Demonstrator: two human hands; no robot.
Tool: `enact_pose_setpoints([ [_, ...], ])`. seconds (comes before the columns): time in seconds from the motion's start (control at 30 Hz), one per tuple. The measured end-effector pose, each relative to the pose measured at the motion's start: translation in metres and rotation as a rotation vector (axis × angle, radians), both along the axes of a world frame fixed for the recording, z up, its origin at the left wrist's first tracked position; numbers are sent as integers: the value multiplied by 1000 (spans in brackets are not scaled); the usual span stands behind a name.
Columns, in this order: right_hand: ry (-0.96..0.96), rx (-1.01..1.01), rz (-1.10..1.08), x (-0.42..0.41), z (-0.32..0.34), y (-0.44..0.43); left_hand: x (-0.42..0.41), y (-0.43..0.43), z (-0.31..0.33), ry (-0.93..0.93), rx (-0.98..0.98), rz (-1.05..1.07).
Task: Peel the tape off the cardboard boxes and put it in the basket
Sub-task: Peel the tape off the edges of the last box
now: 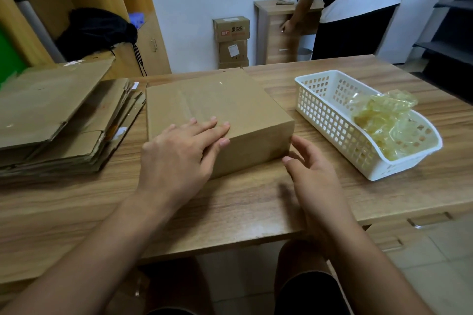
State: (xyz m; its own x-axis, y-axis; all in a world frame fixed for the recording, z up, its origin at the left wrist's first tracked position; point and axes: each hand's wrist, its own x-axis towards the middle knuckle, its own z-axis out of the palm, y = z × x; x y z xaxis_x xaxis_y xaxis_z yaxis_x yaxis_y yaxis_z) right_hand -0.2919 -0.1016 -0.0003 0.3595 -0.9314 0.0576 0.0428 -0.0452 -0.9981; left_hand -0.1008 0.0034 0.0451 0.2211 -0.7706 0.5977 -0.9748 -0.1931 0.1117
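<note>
Cardboard box [230, 107] lies under the flat left grip [179, 158], right grip [314, 174] beside.

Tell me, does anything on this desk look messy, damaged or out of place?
Mostly the stack of flattened cardboard at the left: its sheets are splayed unevenly, with torn, frayed edges, and the top sheet lies tilted. The crumpled tape bulges above the rim of the white basket, but lies inside. The closed box looks intact.

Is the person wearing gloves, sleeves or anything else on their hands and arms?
Both the left hand and the right hand are bare: no gloves, rings, watch or bands show. The arms are uncovered as far as the picture reaches, with no sleeve in view. Nails are short and plain.
</note>
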Motion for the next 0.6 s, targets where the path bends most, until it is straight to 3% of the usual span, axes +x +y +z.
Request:
enact_pose_setpoints([
  [0.13,-83,53,-3,2,1,1,-1,1,1,-6,-26,-4],
  [0.27,-125,-74,-58,-1,9,5,-1,7,4,2,-101,-2],
  [0.6,-424,-408,6,2,86,8,-5,32,0,336,-328,-91],
])
